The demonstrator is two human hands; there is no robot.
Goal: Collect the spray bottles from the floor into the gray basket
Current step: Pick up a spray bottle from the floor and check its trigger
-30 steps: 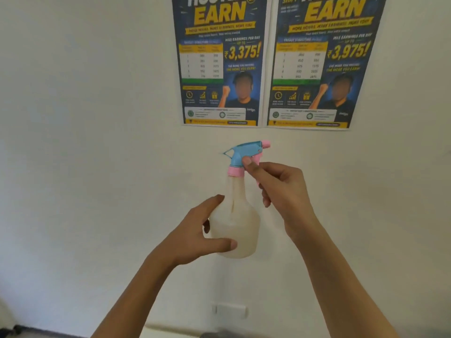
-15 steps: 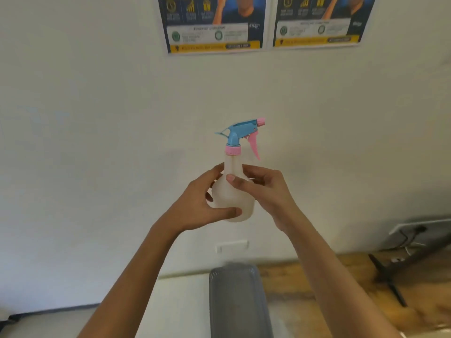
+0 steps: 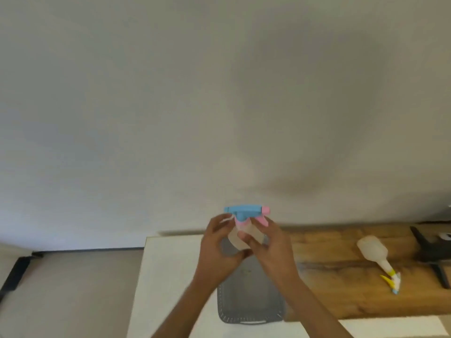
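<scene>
1. Both hands, left hand [image 3: 218,250] and right hand [image 3: 273,250], close around the upright blue-and-pink spray bottle [image 3: 244,224], held above the gray basket [image 3: 251,306].
2. The basket sits on a white surface [image 3: 170,276] beside the wooden floor [image 3: 336,289].
3. A second spray bottle [image 3: 377,257] lies on that wood, below a plain wall [image 3: 219,106].

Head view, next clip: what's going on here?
A person holds a spray bottle with a blue and pink trigger head in both hands, left hand and right hand, upright above the gray basket. It is not yet in the basket. A second spray bottle, with a yellow trigger, lies on its side on the wooden surface to the right.
</scene>
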